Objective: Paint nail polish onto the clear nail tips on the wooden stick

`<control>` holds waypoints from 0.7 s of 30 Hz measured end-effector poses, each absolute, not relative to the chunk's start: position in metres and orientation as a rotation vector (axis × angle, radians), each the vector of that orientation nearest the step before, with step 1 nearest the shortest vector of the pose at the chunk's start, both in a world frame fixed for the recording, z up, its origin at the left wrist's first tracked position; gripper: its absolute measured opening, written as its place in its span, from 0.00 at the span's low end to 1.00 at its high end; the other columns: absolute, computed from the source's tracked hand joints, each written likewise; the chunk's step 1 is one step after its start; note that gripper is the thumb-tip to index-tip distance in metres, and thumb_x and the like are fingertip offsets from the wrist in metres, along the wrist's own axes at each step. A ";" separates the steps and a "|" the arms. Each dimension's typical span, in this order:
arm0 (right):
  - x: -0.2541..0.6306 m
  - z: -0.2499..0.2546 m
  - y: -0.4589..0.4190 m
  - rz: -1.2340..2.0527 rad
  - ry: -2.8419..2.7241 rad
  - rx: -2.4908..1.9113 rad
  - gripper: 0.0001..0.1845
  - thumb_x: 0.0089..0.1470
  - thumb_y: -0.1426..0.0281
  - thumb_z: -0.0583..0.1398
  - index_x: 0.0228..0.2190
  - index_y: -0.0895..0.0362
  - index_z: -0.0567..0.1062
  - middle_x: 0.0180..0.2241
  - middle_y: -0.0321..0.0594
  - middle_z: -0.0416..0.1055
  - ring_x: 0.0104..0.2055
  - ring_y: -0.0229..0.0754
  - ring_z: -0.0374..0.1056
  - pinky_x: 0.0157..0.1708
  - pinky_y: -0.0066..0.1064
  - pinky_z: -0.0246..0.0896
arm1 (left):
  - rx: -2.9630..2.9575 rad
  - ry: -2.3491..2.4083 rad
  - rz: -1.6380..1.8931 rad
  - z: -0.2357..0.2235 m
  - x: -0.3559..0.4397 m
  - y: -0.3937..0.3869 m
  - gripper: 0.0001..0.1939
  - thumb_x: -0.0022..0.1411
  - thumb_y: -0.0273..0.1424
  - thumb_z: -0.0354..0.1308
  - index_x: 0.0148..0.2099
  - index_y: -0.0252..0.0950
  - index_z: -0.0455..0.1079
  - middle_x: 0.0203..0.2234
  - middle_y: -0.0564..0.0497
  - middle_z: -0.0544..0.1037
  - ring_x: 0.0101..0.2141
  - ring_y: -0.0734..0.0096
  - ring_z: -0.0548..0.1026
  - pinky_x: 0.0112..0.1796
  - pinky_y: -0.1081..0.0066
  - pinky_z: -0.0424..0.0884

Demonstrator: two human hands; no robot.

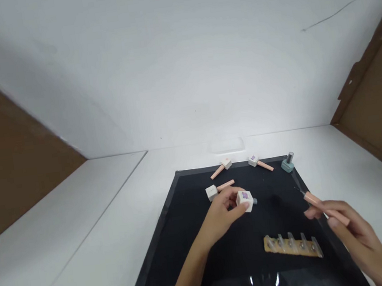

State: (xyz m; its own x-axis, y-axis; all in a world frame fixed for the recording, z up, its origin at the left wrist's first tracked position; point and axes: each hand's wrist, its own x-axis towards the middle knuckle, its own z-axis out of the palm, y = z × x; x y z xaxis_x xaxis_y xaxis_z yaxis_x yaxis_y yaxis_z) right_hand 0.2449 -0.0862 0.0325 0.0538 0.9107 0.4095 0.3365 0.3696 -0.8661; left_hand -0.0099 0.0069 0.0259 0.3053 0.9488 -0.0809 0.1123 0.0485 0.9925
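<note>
My left hand grips a white, square nail polish bottle with a purple print; its neck points right and has no cap on it. In my right hand is a peach nail polish brush cap, pinched between thumb and fingers. Its dark brush tip points up and to the left, apart from the bottle. Below and between the hands, a tan strip carries several clear nail tips standing up in a row on the black mat.
Near the mat's back edge lie two white bottles with peach caps, one bottle left, another bottle right. A third capped bottle lies behind my left hand. A teal bottle stands at the back right corner. Behind the mat is a clear tray.
</note>
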 end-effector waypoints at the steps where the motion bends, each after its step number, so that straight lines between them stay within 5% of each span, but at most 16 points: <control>1: 0.254 0.022 -0.092 0.627 -1.539 -1.243 0.10 0.60 0.60 0.58 0.39 0.48 0.76 0.35 0.41 0.82 0.39 0.46 0.79 0.37 0.30 0.75 | 1.422 1.105 0.855 0.023 -0.007 0.007 0.12 0.48 0.33 0.63 0.36 0.34 0.71 0.28 0.51 0.75 0.31 0.66 0.72 0.36 0.66 0.67; 6: 0.289 -0.025 -0.116 0.808 -1.707 -1.581 0.23 0.46 0.63 0.68 0.45 0.50 0.74 0.54 0.47 0.73 0.54 0.55 0.71 0.40 0.31 0.75 | 1.658 1.226 0.693 0.008 0.002 0.008 0.06 0.50 0.25 0.58 0.34 0.36 0.67 0.28 0.52 0.77 0.32 0.68 0.74 0.37 0.68 0.69; 8: 0.293 -0.035 -0.120 0.776 -1.733 -1.684 0.25 0.42 0.66 0.69 0.45 0.50 0.74 0.53 0.46 0.75 0.55 0.56 0.70 0.46 0.34 0.73 | 1.727 1.287 0.621 0.006 0.004 0.008 0.07 0.49 0.23 0.56 0.33 0.36 0.67 0.28 0.54 0.77 0.32 0.68 0.75 0.37 0.69 0.69; 14: 0.281 -0.040 -0.118 0.588 -1.771 -1.593 0.08 0.49 0.66 0.63 0.34 0.50 0.77 0.41 0.41 0.81 0.51 0.54 0.74 0.51 0.40 0.69 | 1.828 1.351 0.540 0.004 0.002 0.005 0.06 0.49 0.25 0.58 0.33 0.37 0.68 0.30 0.53 0.75 0.35 0.64 0.73 0.39 0.67 0.67; 21: 0.279 -0.029 -0.117 0.499 -1.529 -1.501 0.11 0.47 0.58 0.66 0.30 0.52 0.76 0.34 0.41 0.83 0.39 0.48 0.80 0.39 0.26 0.74 | 1.771 1.330 0.654 0.017 -0.008 -0.001 0.23 0.48 0.26 0.60 0.48 0.38 0.65 0.42 0.48 0.71 0.45 0.61 0.69 0.48 0.60 0.64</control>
